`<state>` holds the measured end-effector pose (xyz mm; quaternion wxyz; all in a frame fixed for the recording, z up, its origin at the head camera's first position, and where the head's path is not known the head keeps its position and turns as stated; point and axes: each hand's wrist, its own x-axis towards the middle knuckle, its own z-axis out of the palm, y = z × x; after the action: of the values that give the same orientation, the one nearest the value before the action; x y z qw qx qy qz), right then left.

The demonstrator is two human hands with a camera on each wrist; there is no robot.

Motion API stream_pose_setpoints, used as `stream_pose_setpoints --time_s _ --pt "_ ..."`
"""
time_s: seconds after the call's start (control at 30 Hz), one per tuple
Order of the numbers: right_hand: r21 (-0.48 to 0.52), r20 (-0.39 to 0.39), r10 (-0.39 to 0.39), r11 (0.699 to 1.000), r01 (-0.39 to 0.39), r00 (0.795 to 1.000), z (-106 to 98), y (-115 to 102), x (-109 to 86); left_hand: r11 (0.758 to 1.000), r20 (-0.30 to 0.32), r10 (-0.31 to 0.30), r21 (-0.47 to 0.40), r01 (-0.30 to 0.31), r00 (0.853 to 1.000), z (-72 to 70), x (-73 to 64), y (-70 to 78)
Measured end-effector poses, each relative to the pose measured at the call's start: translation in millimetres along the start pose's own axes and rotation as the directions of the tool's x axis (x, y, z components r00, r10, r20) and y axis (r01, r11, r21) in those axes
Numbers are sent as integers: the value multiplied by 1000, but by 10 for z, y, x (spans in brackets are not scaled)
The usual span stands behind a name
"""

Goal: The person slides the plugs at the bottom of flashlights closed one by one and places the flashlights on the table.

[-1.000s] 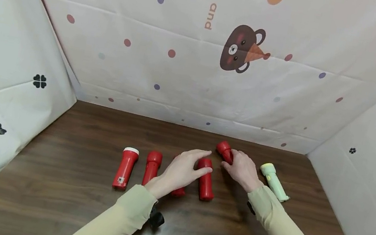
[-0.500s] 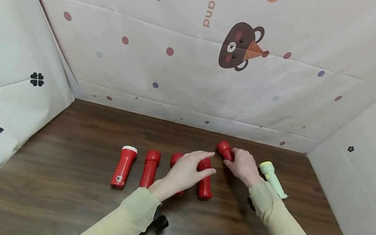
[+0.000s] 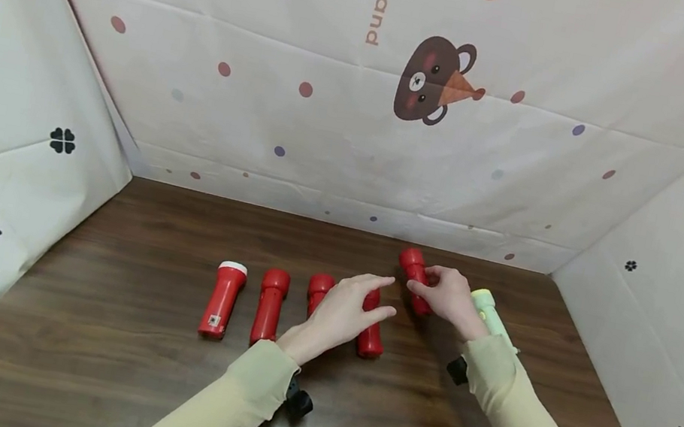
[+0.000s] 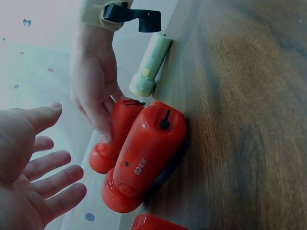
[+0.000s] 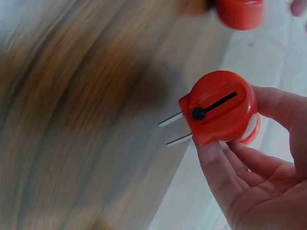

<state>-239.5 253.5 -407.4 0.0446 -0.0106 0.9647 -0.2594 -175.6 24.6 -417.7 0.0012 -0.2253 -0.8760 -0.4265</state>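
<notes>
My right hand (image 3: 449,297) grips a red flashlight (image 3: 413,263) by its body, behind the row of others. In the right wrist view, thumb and fingers curl round this flashlight (image 5: 220,108), and two metal plug prongs (image 5: 175,119) stick out near its tail beside a black slider. My left hand (image 3: 343,317), fingers spread and holding nothing, hovers above the row. Beneath it lie a third red flashlight (image 3: 320,288), partly hidden, and a fourth red flashlight (image 3: 370,339). In the left wrist view, the nearer red flashlight (image 4: 148,148) lies apart from the left fingers.
Left of the hands lie a red flashlight with a white rim (image 3: 223,301) and a plain red flashlight (image 3: 269,307). A pale green flashlight (image 3: 487,314) lies at the right, partly behind the right wrist. Printed white sheets (image 3: 227,124) wall the wooden table (image 3: 139,353) on three sides.
The red flashlight in my right hand has turned more in line with the row, and its tail now shows below the fingers. My left hand has shifted slightly right.
</notes>
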Motion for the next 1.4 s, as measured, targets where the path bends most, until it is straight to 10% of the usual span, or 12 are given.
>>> stream_pose_setpoints --time_s 0.43,1.0,1.4 --pt "327 62 59 942 -76 996 -114 -170 -100 1000 -46 7 -13 -8 999 44 41 -3" --pt "770 138 57 622 -143 989 -152 -422 -481 974 -159 205 -61 -217 966 49 -104 7" --pt "886 173 -7 437 -153 985 -173 -577 -759 922 -262 379 25 -386 888 -38 -267 31"
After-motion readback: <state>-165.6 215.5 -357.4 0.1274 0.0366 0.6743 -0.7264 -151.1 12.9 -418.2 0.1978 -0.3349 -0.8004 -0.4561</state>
